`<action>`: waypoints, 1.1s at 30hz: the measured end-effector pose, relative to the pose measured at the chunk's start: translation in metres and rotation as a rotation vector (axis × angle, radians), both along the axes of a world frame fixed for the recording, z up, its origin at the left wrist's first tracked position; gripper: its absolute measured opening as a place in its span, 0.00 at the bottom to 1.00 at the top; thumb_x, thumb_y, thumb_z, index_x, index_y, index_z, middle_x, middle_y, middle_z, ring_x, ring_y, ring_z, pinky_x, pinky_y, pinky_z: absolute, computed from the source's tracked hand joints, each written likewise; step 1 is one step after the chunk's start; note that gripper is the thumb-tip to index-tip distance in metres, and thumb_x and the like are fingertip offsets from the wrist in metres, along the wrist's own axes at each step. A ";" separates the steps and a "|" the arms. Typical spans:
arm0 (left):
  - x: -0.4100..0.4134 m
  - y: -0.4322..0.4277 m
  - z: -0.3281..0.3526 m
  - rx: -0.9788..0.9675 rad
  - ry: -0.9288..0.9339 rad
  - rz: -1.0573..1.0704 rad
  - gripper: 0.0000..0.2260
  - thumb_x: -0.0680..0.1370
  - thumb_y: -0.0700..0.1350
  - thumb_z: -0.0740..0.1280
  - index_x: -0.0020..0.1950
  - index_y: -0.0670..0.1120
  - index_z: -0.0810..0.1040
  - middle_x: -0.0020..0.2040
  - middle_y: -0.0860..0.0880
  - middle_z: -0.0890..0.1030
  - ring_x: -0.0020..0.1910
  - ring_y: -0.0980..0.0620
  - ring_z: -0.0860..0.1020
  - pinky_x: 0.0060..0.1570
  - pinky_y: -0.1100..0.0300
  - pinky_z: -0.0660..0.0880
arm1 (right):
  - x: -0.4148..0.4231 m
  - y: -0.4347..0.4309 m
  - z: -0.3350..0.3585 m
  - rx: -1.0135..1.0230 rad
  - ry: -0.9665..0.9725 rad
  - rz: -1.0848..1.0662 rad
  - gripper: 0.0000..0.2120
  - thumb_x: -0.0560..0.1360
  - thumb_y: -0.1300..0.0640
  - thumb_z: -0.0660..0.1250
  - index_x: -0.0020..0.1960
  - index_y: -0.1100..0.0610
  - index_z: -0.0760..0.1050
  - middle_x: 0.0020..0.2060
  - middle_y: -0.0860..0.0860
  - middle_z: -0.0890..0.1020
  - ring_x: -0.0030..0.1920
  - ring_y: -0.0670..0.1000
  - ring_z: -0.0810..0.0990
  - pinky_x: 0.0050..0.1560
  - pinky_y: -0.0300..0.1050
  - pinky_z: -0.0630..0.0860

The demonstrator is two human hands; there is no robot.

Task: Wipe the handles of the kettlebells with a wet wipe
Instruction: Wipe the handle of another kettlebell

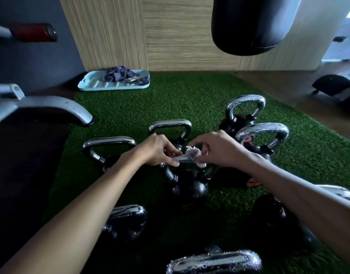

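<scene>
Kettlebells (213,261) with chrome handles stand on green turf (170,99), several close to the viewer. Just past them, two bare arms reach to the middle kettlebell (190,187). The left hand (160,150) grips the left end of its handle (181,159), steadying it. The right hand (219,149) pinches a crumpled wet wipe (194,154) against the bar. This handle seems mid-wipe; next, the wipe likely needs drawing along the bar and down its sides. More kettlebells stand beyond. Farther off, a pale tray (95,84) of cloths (118,74) lies by the wall (180,36), and a punching bag (249,26) hangs.
</scene>
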State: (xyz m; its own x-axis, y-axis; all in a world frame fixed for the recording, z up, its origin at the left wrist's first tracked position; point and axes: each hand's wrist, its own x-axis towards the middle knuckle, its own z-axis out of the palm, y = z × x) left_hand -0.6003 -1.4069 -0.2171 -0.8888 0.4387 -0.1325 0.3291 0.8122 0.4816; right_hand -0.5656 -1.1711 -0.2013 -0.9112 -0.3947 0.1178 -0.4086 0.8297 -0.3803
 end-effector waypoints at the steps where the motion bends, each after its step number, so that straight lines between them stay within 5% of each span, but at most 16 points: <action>1: 0.002 -0.001 -0.002 0.027 -0.006 0.022 0.17 0.69 0.53 0.81 0.57 0.61 0.85 0.50 0.62 0.84 0.41 0.70 0.74 0.36 0.78 0.66 | 0.003 -0.003 0.000 0.037 0.002 0.046 0.16 0.70 0.54 0.79 0.57 0.46 0.84 0.39 0.44 0.86 0.35 0.36 0.79 0.35 0.25 0.71; 8: 0.019 -0.004 -0.008 0.037 0.041 0.063 0.17 0.71 0.54 0.80 0.58 0.60 0.85 0.57 0.61 0.84 0.50 0.63 0.78 0.45 0.71 0.69 | -0.001 -0.026 -0.003 0.080 0.016 0.113 0.13 0.71 0.54 0.79 0.55 0.49 0.87 0.40 0.44 0.84 0.33 0.32 0.72 0.35 0.24 0.67; 12: 0.024 -0.006 -0.007 -0.036 0.120 0.037 0.17 0.72 0.56 0.78 0.60 0.61 0.84 0.54 0.59 0.85 0.51 0.59 0.81 0.47 0.64 0.73 | -0.002 -0.011 -0.010 0.087 0.064 0.098 0.13 0.70 0.50 0.80 0.54 0.46 0.86 0.40 0.41 0.76 0.39 0.38 0.72 0.38 0.32 0.64; 17: 0.025 0.009 0.007 -0.223 0.242 -0.031 0.18 0.72 0.59 0.77 0.61 0.60 0.83 0.51 0.57 0.84 0.45 0.55 0.79 0.41 0.60 0.69 | 0.005 0.023 -0.018 0.015 0.082 0.016 0.12 0.71 0.51 0.79 0.54 0.48 0.87 0.43 0.41 0.83 0.41 0.37 0.78 0.41 0.25 0.67; 22: 0.013 0.039 0.015 -0.260 0.262 -0.095 0.22 0.67 0.61 0.80 0.59 0.60 0.85 0.51 0.56 0.86 0.46 0.54 0.82 0.39 0.60 0.71 | -0.005 0.008 -0.024 0.008 0.062 0.007 0.13 0.71 0.48 0.78 0.54 0.50 0.86 0.48 0.48 0.86 0.45 0.48 0.82 0.47 0.48 0.79; 33: 0.032 0.016 0.001 -0.215 0.328 -0.006 0.19 0.72 0.61 0.76 0.62 0.62 0.82 0.43 0.59 0.84 0.33 0.60 0.71 0.31 0.65 0.62 | 0.007 0.035 -0.041 -0.162 0.157 -0.046 0.12 0.69 0.47 0.79 0.51 0.46 0.87 0.43 0.44 0.84 0.43 0.45 0.81 0.48 0.48 0.79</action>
